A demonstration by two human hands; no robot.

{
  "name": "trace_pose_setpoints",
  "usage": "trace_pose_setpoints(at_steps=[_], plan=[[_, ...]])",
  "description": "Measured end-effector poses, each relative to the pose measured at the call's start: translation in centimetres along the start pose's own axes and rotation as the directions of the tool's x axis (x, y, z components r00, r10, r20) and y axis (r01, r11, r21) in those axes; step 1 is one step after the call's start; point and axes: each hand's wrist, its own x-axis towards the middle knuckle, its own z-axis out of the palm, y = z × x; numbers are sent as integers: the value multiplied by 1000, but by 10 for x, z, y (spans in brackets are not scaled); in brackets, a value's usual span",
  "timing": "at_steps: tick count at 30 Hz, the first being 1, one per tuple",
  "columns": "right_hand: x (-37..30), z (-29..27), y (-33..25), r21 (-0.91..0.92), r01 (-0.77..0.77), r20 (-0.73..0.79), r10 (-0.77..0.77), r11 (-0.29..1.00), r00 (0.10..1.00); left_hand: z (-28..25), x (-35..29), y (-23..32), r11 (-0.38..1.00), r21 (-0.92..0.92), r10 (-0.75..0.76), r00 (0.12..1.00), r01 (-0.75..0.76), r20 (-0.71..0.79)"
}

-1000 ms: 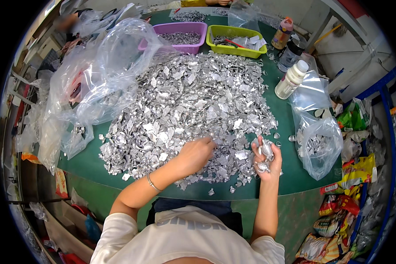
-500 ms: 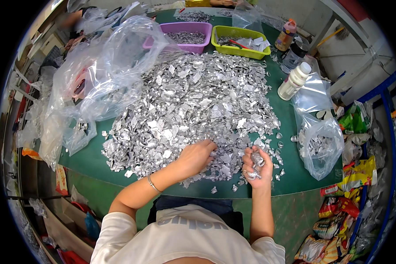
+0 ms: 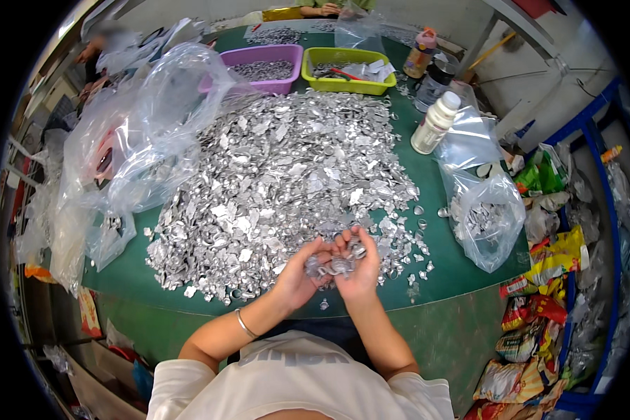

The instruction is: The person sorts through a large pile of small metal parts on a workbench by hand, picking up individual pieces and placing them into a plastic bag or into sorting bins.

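A wide heap of small silver metal pieces (image 3: pixel 280 175) covers the middle of the green table (image 3: pixel 462 269). My left hand (image 3: pixel 299 278) and my right hand (image 3: pixel 362 273) meet at the heap's near edge, cupped side by side. Several shiny silver pieces (image 3: pixel 339 266) lie in them, some on my left fingers and some in my right palm. Rings and flat leaf-like shapes show in the heap. The exact kind of the held pieces is too small to tell. A metal bangle (image 3: pixel 244 323) circles my left wrist.
Purple (image 3: pixel 285 87) and lime-green (image 3: pixel 346 85) bins stand behind the heap. A white bottle (image 3: pixel 435 124) and an open bag of silver pieces (image 3: pixel 493 234) are at the right. Large clear plastic bags (image 3: pixel 147 164) cover the left. A person's hands (image 3: pixel 329 10) show at the far end.
My left hand has come out of the heap with silver pieces. My right hand has moved left, so both now meet in front of me. The view has shifted slightly.
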Motion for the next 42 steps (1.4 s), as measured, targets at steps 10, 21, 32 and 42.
trace_pose_setpoints(at_steps=[10,21,32,42], plan=[[-14,0,24,-646,586,405,-431,490,807,39,0,-25,889,127,443,897,-440,8],[-40,21,22,-489,749,851,-57,-447,522,13,-11,-11,944,-75,329,930,-320,164],[-45,25,37,-678,731,733,5,-77,680,-30,-55,47,806,-438,362,917,-398,-167],[-41,-13,41,-808,585,588,170,72,791,-159,-124,187,316,-143,752,340,-938,-564]])
